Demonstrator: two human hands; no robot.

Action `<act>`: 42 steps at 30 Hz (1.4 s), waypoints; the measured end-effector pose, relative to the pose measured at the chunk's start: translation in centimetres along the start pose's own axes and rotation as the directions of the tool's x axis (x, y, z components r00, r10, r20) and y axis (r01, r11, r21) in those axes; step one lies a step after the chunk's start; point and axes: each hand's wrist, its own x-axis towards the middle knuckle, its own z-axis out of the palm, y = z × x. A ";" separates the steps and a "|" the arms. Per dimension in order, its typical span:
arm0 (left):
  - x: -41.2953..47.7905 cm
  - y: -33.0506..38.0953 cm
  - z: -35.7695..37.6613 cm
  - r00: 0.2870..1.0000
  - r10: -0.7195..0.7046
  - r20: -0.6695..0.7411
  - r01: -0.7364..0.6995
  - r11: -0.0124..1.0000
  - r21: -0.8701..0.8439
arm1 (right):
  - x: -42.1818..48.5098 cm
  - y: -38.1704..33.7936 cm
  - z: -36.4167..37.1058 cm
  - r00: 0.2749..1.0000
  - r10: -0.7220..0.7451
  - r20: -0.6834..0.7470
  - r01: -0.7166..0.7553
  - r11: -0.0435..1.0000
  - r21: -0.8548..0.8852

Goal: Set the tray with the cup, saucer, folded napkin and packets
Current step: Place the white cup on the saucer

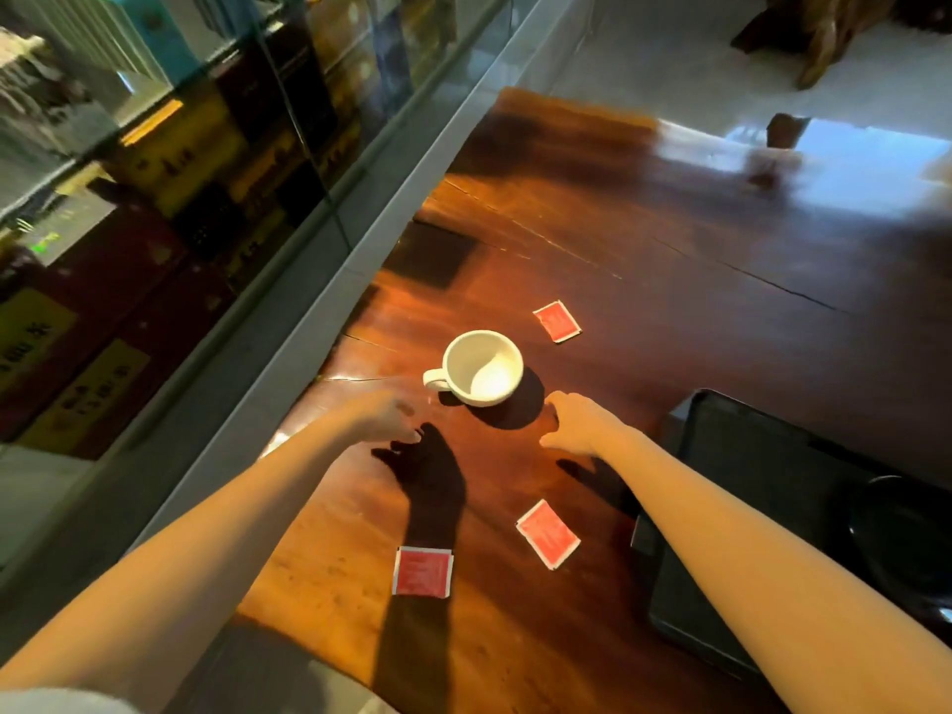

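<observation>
Reaching forward over a dark wooden table [644, 260], both bare arms stretch out from the bottom of the view. Nearest, behind the left hand and under the shadow of that arm, a red packet [422, 572] lies flat on the wood. A second packet [548, 533] lies between the two forearms, just left of the right forearm, turned at an angle. To the right of the right arm sits a black tray [747, 456], part of it hidden by that arm; a dark round dish, seemingly the saucer [906, 533], rests on its right side, hard to make out against the black.

The left hand [381, 417] is held palm down above the table, fingers loosely curled and empty, casting a hand-shaped shadow just beside it. The right hand [577, 425] is likewise palm down, fingers bent, holding nothing. Neither hand touches anything that can be seen.

Just ahead of the hands and between them stands the white cup [481, 368], upright and empty, its handle pointing toward the left hand's side. It is near both hands but apart from them. Beyond the cup, ahead of the right hand, a third packet [556, 322] lies flat. Left of the left arm runs a grey ledge [329, 280] with glass above it.
</observation>
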 end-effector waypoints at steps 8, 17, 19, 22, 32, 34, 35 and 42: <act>3.3 0.4 -0.6 0.978 0.066 -0.199 -0.129 0.938 -0.321 | 3.2 -2.6 -0.7 0.998 0.019 -0.068 -0.005 0.980 0.197; 4.9 1.2 0.6 0.937 0.109 -0.332 -0.252 0.870 -0.424 | 4.2 -2.9 -0.6 0.994 -0.081 -0.076 0.105 0.905 0.412; 5.0 1.2 0.8 0.937 0.074 -0.342 -0.248 0.830 -0.499 | 4.2 -2.7 -0.5 0.993 -0.075 -0.091 0.106 0.910 0.400; 4.7 1.6 1.0 0.943 0.055 -0.329 -0.241 0.793 -0.559 | 3.6 -2.3 -0.6 0.991 -0.078 -0.111 0.116 0.911 0.396; 1.7 7.6 1.3 0.930 0.197 -0.310 -0.342 0.770 -0.539 | -2.5 2.8 -1.0 0.960 -0.056 -0.276 0.192 0.847 0.497; 0.7 9.9 1.3 0.920 0.250 -0.303 -0.379 0.763 -0.523 | -4.0 4.6 -1.3 0.948 -0.046 -0.315 0.217 0.816 0.535; 0.1 11.1 1.4 0.912 0.276 -0.303 -0.400 0.762 -0.509 | -4.9 5.6 -1.5 0.942 -0.040 -0.332 0.235 0.786 0.572; -3.5 20.7 4.5 0.864 0.429 -0.263 -0.503 0.740 -0.446 | -12.5 13.0 -2.2 0.879 0.062 -0.472 0.381 0.505 0.775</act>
